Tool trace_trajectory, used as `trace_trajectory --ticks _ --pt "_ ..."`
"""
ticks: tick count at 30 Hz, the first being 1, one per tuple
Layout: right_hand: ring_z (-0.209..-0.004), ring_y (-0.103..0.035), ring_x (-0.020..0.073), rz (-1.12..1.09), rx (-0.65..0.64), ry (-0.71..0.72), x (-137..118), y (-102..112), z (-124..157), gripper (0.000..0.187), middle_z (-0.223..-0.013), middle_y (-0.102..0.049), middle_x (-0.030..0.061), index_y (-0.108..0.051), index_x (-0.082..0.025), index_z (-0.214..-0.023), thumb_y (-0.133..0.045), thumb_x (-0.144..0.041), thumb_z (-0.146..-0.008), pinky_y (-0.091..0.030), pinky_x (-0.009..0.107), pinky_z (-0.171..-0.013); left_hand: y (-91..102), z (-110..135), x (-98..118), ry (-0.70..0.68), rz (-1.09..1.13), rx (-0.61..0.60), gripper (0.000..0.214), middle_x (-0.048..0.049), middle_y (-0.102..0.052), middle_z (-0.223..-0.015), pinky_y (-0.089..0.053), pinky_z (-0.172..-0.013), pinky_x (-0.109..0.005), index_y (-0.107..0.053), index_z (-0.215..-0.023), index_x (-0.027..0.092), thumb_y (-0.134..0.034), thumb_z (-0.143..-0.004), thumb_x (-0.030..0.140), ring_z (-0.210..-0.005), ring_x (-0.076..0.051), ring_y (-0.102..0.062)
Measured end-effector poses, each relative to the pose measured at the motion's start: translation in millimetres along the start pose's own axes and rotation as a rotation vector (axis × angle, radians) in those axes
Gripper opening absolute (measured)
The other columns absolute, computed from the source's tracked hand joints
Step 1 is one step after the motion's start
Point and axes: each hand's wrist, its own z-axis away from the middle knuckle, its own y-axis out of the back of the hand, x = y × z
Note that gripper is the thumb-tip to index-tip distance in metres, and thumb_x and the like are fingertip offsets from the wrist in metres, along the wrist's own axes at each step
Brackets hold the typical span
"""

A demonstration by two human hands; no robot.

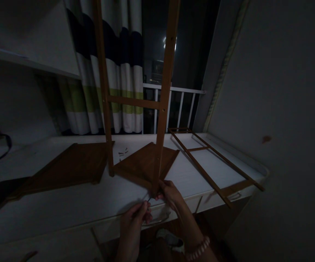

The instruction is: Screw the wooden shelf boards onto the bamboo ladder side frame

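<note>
In the head view, my left hand (134, 218) has its fingers pinched on a thin dark tool (149, 199), its tip towards the foot of the upright wooden frame (165, 83). My right hand (170, 193) closes its fingers around that foot, near the front edge of the tabletop (86, 207). A wooden panel (139, 163) lies at the frame's base; it's too dim to tell how firmly they are joined.

The frame rises tall over that narrow base, so if my right fingers slacken, I think it could lean or twist and throw the tool off. Working in this gloom, I might angle the tip badly and slip. A jolt to the panel could scatter the small screws (121, 154) behind it. Were the frame to topple rightward, it could strike the second frame (198, 165) lying there.
</note>
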Motion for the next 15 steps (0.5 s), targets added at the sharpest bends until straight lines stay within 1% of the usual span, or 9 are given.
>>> trace_trajectory --ticks 3,5,7,11,15 --pt "-0.038 -0.048 0.009 -0.079 -0.038 -0.028 -1.8 -1.4 2.8 0.017 -0.055 -0.058 0.0006 -0.052 -0.012 -0.077 -0.048 -0.027 -0.071 -0.038 0.021 -0.04 0.6 -1.2 -2.2 0.008 0.011 -0.018 0.027 -0.0026 -0.056 -0.046 -0.035 -0.041 -0.021 -0.063 -0.057 0.008 -0.069 -0.049 0.033 -0.04 -0.009 -0.046" --pt "-0.039 -0.049 0.0097 -0.112 -0.053 -0.036 -2.7 -1.9 4.1 0.017 -0.058 -0.059 0.0011 -0.052 -0.012 -0.078 -0.049 -0.027 -0.071 -0.04 0.022 -0.041 0.4 -1.3 -3.0 0.011 0.026 -0.022 0.027 -0.0025 -0.056 -0.046 -0.034 -0.04 -0.02 -0.063 -0.057 0.009 -0.069 -0.049 0.033 -0.04 -0.009 -0.046" --pt "-0.04 -0.05 0.0096 -0.12 -0.06 -0.029 -3.4 -2.2 4.9 0.015 -0.06 -0.059 0.0018 -0.052 -0.012 -0.077 -0.05 -0.025 -0.07 -0.041 0.022 -0.041 -0.5 -0.9 -3.0 0.019 0.054 -0.005 0.026 -0.0024 -0.056 -0.045 -0.034 -0.04 -0.02 -0.063 -0.055 0.009 -0.07 -0.048 0.033 -0.039 -0.008 -0.046" --pt "-0.042 -0.05 0.0086 -0.123 -0.063 -0.032 -4.3 -1.8 5.0 0.011 -0.063 -0.06 0.0027 -0.055 -0.011 -0.074 -0.05 -0.019 -0.068 -0.041 0.02 -0.041 -1.9 -0.5 -4.0 0.063 0.123 0.028 0.028 -0.0027 -0.057 -0.044 -0.035 -0.039 -0.02 -0.063 -0.052 0.009 -0.073 -0.04 0.032 -0.038 -0.009 -0.047" --pt "-0.041 -0.05 0.0078 -0.116 -0.084 -0.04 -2.6 0.2 3.1 0.011 -0.06 -0.059 0.0023 -0.055 -0.011 -0.07 -0.051 -0.022 -0.068 -0.043 0.02 -0.044 -0.9 -0.1 -7.5 0.071 0.171 0.035 0.025 -0.0023 -0.057 -0.045 -0.038 -0.04 -0.02 -0.063 -0.051 0.01 -0.073 -0.041 0.03 -0.041 -0.009 -0.048"
